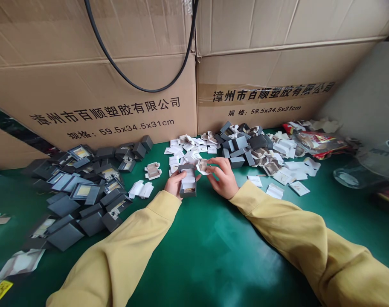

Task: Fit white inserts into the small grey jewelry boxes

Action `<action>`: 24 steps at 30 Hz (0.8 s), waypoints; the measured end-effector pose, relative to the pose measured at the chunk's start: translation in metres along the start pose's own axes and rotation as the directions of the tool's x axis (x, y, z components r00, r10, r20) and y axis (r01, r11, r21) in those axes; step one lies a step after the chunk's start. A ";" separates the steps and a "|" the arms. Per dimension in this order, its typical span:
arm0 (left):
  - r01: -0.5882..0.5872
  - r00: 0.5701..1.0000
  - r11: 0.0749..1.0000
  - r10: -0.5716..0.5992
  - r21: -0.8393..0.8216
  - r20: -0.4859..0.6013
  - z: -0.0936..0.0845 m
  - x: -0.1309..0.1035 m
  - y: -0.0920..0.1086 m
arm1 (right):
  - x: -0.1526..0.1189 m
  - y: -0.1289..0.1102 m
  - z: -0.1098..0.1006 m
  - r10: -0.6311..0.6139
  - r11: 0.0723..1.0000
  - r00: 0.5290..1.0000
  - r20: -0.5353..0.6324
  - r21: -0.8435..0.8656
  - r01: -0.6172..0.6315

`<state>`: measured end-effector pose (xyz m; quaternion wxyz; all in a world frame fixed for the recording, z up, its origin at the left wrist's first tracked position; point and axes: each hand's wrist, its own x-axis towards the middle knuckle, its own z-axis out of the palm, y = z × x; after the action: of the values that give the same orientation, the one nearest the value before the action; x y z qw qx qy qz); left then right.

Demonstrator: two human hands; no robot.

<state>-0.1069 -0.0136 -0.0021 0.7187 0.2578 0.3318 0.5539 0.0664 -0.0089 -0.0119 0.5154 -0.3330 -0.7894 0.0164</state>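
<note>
My left hand point(174, 182) holds a small grey open box point(188, 181) with a white insert inside it, upright on the green table point(213, 247). My right hand point(224, 175) pinches a small white folded card piece point(202, 166) just above and to the right of the box. Both arms wear yellow sleeves. A pile of grey boxes and lids point(82, 192) lies to the left of my left hand. Loose white card inserts point(184, 147) lie scattered just beyond both hands.
Two large cardboard cartons point(117, 85) stand along the back edge, with a black cable point(117, 64) hanging in front. More grey boxes and white inserts point(245, 147) lie at the back right, beside a red printed bag point(316, 140). A clear container point(361, 172) sits far right.
</note>
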 end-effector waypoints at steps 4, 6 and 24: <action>-0.003 1.000 1.000 0.003 -0.008 -0.001 -0.001 0.000 0.000 | 0.001 -0.002 0.000 0.067 0.982 0.996 0.054 0.175 -0.075; -0.006 1.000 1.000 0.006 -0.005 -0.004 -0.001 0.000 0.000 | 0.001 -0.004 -0.001 0.105 0.965 0.993 0.060 0.234 -0.117; -0.485 0.872 0.597 0.385 0.639 0.301 0.010 -0.019 0.005 | 0.002 -0.006 -0.001 0.332 0.887 0.933 0.143 0.288 -0.360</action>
<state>-0.1056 -0.0313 0.0112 0.4301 0.6180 0.3941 0.5270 0.0631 -0.0129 -0.0075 0.5140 -0.3823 -0.7273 0.2464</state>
